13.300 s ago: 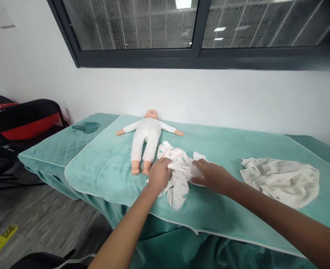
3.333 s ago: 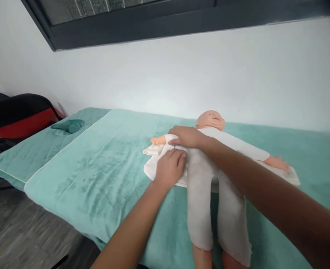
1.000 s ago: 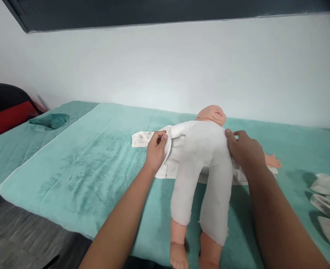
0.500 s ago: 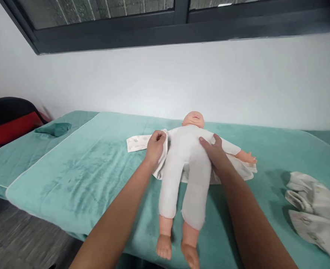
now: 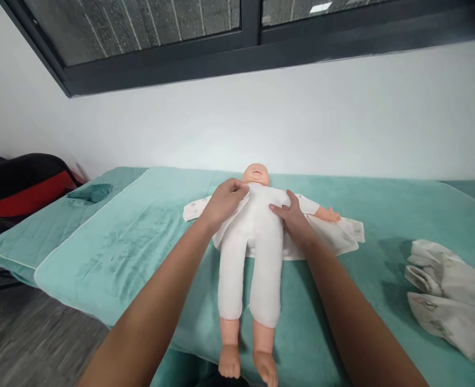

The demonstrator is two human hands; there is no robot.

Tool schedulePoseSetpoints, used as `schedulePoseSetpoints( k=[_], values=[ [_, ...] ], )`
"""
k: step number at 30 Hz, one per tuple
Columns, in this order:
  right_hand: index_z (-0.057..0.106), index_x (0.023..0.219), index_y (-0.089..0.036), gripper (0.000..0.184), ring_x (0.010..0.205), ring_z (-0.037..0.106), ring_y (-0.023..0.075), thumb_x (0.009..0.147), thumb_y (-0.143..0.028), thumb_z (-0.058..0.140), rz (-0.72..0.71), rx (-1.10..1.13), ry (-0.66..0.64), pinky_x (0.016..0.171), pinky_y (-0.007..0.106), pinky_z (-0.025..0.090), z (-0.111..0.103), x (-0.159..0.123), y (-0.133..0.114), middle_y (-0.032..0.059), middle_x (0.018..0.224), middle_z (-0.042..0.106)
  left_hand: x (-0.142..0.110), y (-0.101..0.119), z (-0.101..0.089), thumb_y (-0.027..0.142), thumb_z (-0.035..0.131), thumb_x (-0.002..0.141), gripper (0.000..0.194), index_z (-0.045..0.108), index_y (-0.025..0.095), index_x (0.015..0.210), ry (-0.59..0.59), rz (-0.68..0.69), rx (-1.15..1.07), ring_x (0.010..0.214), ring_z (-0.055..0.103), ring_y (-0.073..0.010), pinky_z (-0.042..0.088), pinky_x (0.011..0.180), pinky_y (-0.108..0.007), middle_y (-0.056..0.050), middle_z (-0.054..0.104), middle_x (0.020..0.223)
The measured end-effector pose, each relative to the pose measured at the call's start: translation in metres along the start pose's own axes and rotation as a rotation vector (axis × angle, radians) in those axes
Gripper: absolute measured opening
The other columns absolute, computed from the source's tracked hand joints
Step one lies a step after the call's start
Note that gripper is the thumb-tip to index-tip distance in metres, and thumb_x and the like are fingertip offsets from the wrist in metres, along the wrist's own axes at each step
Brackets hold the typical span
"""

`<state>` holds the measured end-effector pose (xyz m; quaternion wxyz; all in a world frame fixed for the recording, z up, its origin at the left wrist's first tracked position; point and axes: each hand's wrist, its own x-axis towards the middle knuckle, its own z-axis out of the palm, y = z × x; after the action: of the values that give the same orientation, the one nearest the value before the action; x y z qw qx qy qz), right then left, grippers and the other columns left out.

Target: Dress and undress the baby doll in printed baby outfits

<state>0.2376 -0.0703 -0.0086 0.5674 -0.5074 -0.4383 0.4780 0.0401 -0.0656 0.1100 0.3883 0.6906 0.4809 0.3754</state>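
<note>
A baby doll [image 5: 261, 215] in a white fabric body lies face up, with its head toward the wall. Beneath it a white baby shirt [image 5: 334, 236] is spread open, its printed sleeve [image 5: 196, 209] reaching out on the left. My left hand [image 5: 227, 200] pinches the shirt's front edge over the doll's chest, near the shoulder. The doll's arm on that side is hidden. My right hand [image 5: 292, 215] grips the other side of the doll's torso, thumb on the chest. Beyond it the doll's other arm [image 5: 316, 208] lies bare of the shirt, on top of the cloth.
A crumpled printed baby garment [image 5: 451, 301] lies at the right on the green padded cover [image 5: 120, 252]. A small green cloth piece [image 5: 90, 193] sits at the left end. Black and red chairs [image 5: 28, 185] stand left; a white wall with a window is behind.
My left hand has drawn the shirt's edge over the doll's chest from its side. The doll now lies straighter. Earlier the shirt was not under the doll, and both hands handled a printed garment.
</note>
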Motion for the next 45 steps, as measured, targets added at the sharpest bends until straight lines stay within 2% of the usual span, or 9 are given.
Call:
schedulePoseSetpoints(
  k=[3,6,10,17,22,26,29,34,45],
  values=[
    [0.007,0.158,-0.032,0.115,0.119,0.063,0.0271,0.07,-0.051,0.078,0.061,0.017,0.033,0.099,0.043,0.055,0.002,0.0,-0.002,0.0121,0.141,0.056,-0.031,0.032,-0.007,0.037,0.055,0.089,0.017,0.063,0.021,0.086,-0.139,0.084,0.005,0.087,0.063,-0.0169,0.05,0.07,-0.027,-0.002,0.066,0.099],
    [0.008,0.159,-0.032,0.112,0.118,0.063,0.0273,0.072,-0.054,0.075,0.027,-0.03,0.033,0.098,0.044,0.055,0.002,0.002,0.0,0.0125,0.143,0.055,-0.052,0.041,-0.011,0.039,0.05,0.092,0.021,0.063,0.023,0.096,-0.034,0.131,-0.061,0.093,0.068,-0.0186,0.055,0.076,-0.03,-0.002,0.068,0.111],
    [0.008,0.159,-0.031,0.111,0.119,0.063,0.027,0.073,-0.056,0.073,0.025,-0.089,0.023,0.099,0.044,0.054,-0.001,0.004,0.0,0.0124,0.141,0.056,-0.054,0.004,-0.008,0.036,0.05,0.094,0.023,0.065,0.022,0.103,0.103,0.099,0.21,0.108,0.066,-0.0238,0.052,0.097,-0.04,-0.005,0.071,0.114],
    [0.016,0.156,-0.027,0.108,0.119,0.062,0.0264,0.072,-0.06,0.074,0.063,-0.209,0.061,0.1,0.042,0.051,-0.001,-0.003,-0.01,0.0151,0.142,0.054,-0.023,-0.053,0.031,0.044,0.037,0.1,0.055,0.042,0.014,0.145,-0.088,0.293,0.572,0.153,0.018,-0.0259,0.018,0.125,-0.046,-0.014,0.027,0.163],
    [0.048,0.127,-0.022,0.063,0.082,0.069,0.0212,0.077,-0.055,0.068,-0.027,-0.373,0.036,0.076,0.033,0.055,-0.023,0.003,-0.019,0.0047,0.089,0.073,0.029,-0.033,0.045,0.04,0.031,0.102,0.046,0.056,0.015,0.131,-0.125,0.364,0.602,0.142,0.041,-0.025,0.03,0.119,-0.043,-0.013,0.05,0.149],
    [0.058,0.093,-0.023,0.02,0.07,0.068,0.0192,0.086,-0.042,0.056,-0.063,-0.574,0.397,0.069,0.031,0.05,-0.065,0.009,-0.032,0.004,0.079,0.072,0.059,-0.009,0.065,0.035,0.044,0.098,0.042,0.053,0.016,0.134,-0.227,0.364,0.691,0.132,0.051,-0.0257,0.042,0.107,-0.04,-0.011,0.058,0.141],
    [0.06,0.094,-0.022,0.015,0.082,0.068,0.0231,0.085,-0.03,0.051,0.012,-0.843,0.676,0.069,0.032,0.047,-0.092,0.005,-0.039,0.0089,0.089,0.073,0.066,0.003,0.097,0.03,0.053,0.093,0.039,0.055,0.018,0.129,-0.404,0.493,0.91,0.124,0.054,-0.0277,0.042,0.102,-0.041,-0.011,0.062,0.133],
    [0.063,0.099,-0.021,0.025,0.089,0.066,0.0304,0.081,-0.037,0.057,0.302,-1.14,0.6,0.066,0.035,0.044,-0.12,-0.005,-0.037,0.0157,0.098,0.071,0.072,0.008,0.133,0.012,0.049,0.09,0.03,0.058,0.015,0.118,-0.508,0.585,1.189,0.108,0.059,-0.0273,0.044,0.089,-0.041,-0.014,0.063,0.118],
    [0.061,0.06,-0.023,0.034,0.06,0.058,0.0217,0.076,-0.054,0.058,0.156,-1.096,0.409,0.058,0.033,0.041,-0.12,0.002,-0.03,0.007,0.063,0.065,0.074,0.019,0.087,-0.001,0.053,0.081,0.04,0.058,0.019,0.115,-0.276,0.534,1.23,0.115,0.05,-0.0311,0.04,0.09,-0.044,-0.015,0.059,0.12]
  ],
)
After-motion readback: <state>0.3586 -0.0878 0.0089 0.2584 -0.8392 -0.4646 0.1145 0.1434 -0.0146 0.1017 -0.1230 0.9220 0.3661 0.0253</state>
